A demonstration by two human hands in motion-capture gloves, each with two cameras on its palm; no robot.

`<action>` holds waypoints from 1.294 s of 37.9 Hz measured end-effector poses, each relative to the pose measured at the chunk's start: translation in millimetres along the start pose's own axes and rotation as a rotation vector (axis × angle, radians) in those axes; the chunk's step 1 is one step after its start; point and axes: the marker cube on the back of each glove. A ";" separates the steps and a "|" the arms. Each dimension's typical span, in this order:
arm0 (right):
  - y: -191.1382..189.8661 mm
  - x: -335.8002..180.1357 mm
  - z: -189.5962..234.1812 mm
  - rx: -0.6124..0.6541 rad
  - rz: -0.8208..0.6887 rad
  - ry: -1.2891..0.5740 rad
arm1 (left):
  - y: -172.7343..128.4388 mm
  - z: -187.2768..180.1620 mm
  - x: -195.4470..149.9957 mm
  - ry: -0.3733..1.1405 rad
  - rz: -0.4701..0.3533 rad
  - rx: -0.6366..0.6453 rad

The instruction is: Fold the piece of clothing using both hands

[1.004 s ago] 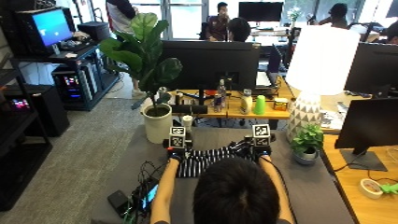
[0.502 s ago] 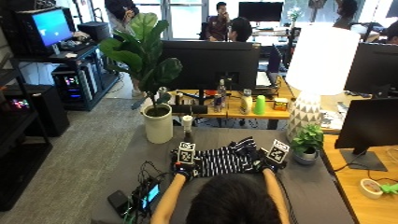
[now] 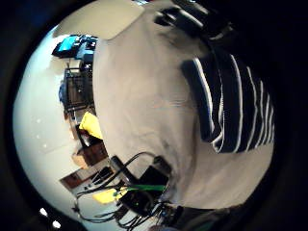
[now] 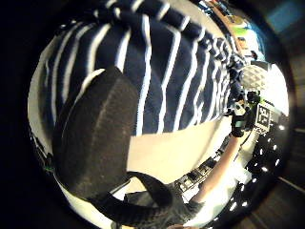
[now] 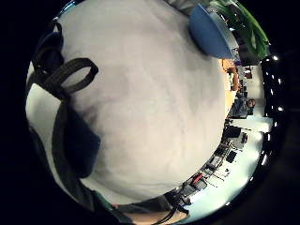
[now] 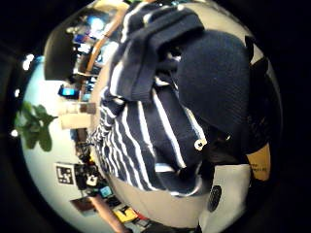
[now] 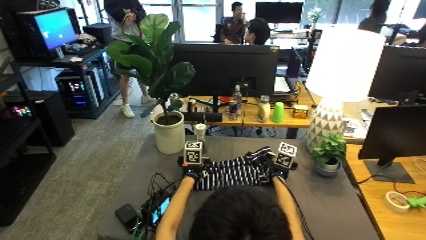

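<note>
Near table's (image 7: 133, 165) front edge, mid-width, lies navy white-striped top (image 7: 233, 172), partly bunched. Left hand (image 7: 192, 175) pinches its left end, thumb on cloth; right hand (image 7: 279, 172) grips right end, fingers curled. Mid-fold, prob. Next: bring both ends together evenly.

Count on and around the grey felt-covered table (image 7: 333, 200): one dark navy garment with white stripes (image 7: 233, 172), two black-gloved hands on it, the left hand (image 7: 193, 174) and the right hand (image 7: 279, 172). Standing on the table: one white cylindrical pot with a tall broad-leafed plant (image 7: 168, 131), one small grey pot with a little green plant (image 7: 327, 159), one white lamp with a patterned base (image 7: 333, 80). Beyond the table's far edge: one large black monitor (image 7: 225, 69).
</note>
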 end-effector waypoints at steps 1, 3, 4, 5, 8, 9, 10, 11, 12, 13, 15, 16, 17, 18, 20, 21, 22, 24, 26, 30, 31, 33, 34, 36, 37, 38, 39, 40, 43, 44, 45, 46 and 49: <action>0.7 -4.8 -8.5 0.001 -0.013 -0.012 | 0.7 -9.5 -5.3 0.004 -0.016 0.035; 0.3 -14.3 -27.3 0.026 -0.026 -0.025 | 1.0 -30.6 -17.0 0.015 -0.048 0.131; -0.7 -19.8 -37.6 0.054 -0.026 -0.025 | 1.4 -41.4 -22.7 0.026 -0.060 0.183; -1.3 -26.7 -48.3 0.086 -0.026 -0.022 | 2.3 -52.0 -28.1 0.042 -0.071 0.233; 9.5 -58.2 -75.6 0.110 -0.083 -0.013 | 8.8 -81.0 -43.8 0.107 -0.110 0.355; 16.2 -70.7 -81.9 0.098 -0.115 -0.013 | 10.2 -88.4 -48.6 0.130 -0.120 0.388; 22.3 -83.0 -87.0 0.090 -0.145 -0.015 | 8.5 -92.9 -53.0 0.154 -0.123 0.413; 27.4 -94.9 -91.2 0.094 -0.169 -0.017 | 1.8 -93.9 -56.8 0.183 -0.116 0.425; 31.4 -106.4 -94.7 0.108 -0.190 -0.018 | -9.5 -91.4 -60.4 0.218 -0.099 0.426; 35.0 -118.0 -97.3 0.128 -0.207 -0.018 | -22.2 -87.7 -63.8 0.258 -0.079 0.420; 45.1 -143.7 -97.8 0.151 -0.237 -0.018 | -35.1 -86.3 -70.4 0.345 -0.055 0.425; 53.3 -158.9 -94.3 0.143 -0.253 -0.020 | -32.2 -90.2 -73.6 0.390 -0.055 0.443; 63.9 -176.0 -87.8 0.120 -0.269 -0.025 | -24.9 -95.8 -76.8 0.435 -0.058 0.468; 76.0 -195.0 -78.7 0.090 -0.288 -0.035 | -15.5 -101.6 -80.1 0.479 -0.061 0.497; 98.6 -234.9 -55.4 0.044 -0.343 -0.068 | 3.3 -110.3 -86.6 0.549 -0.067 0.549; 107.4 -253.9 -42.3 0.037 -0.379 -0.085 | 10.3 -112.2 -89.9 0.571 -0.070 0.568; 115.4 -270.7 -28.0 0.030 -0.415 -0.096 | 14.9 -112.3 -93.1 0.583 -0.073 0.581; 133.2 -293.6 3.6 -0.038 -0.454 -0.075 | 19.5 -109.3 -98.6 0.586 -0.078 0.587; 151.6 -305.3 34.8 -0.145 -0.451 -0.020 | 22.5 -105.3 -102.9 0.574 -0.082 0.580; 172.1 -331.0 77.0 -0.133 -0.535 -0.020 | 27.8 -98.8 -112.3 0.531 -0.103 0.572; 175.3 -334.5 80.6 -0.127 -0.563 -0.025 | 29.6 -97.9 -114.5 0.522 -0.110 0.572; 181.3 -335.9 79.6 -0.163 -0.608 -0.031 | 31.8 -95.3 -117.9 0.515 -0.123 0.565; 183.2 -334.7 75.9 -0.195 -0.622 -0.041 | 31.5 -93.6 -119.1 0.516 -0.129 0.560; 181.7 -331.6 63.5 -0.232 -0.646 -0.099 | 29.3 -90.2 -120.3 0.524 -0.137 0.548; 178.1 -330.0 55.4 -0.227 -0.655 -0.144 | 28.0 -88.8 -120.4 0.527 -0.139 0.546; 173.5 -327.6 46.8 -0.212 -0.659 -0.191 | 26.9 -87.7 -120.2 0.529 -0.140 0.546; 168.8 -323.9 38.1 -0.196 -0.658 -0.233 | 26.3 -86.9 -119.7 0.530 -0.141 0.549; 164.5 -319.1 29.4 -0.182 -0.657 -0.270 | 26.4 -86.2 -118.8 0.532 -0.142 0.553; 152.0 -301.3 1.1 -0.103 -0.706 -0.370 | 29.0 -83.1 -112.8 0.543 -0.142 0.554; 147.2 -294.7 -8.4 -0.067 -0.732 -0.402 | 30.0 -81.7 -109.9 0.547 -0.142 0.550; 142.4 -287.4 -17.1 -0.037 -0.750 -0.427 | 30.8 -80.2 -106.7 0.550 -0.142 0.545; 137.7 -279.2 -24.7 -0.015 -0.755 -0.442 | 31.2 -78.7 -103.3 0.549 -0.141 0.539; 122.8 -251.8 -42.3 0.034 -0.718 -0.441 | 28.8 -73.5 -93.3 0.530 -0.131 0.523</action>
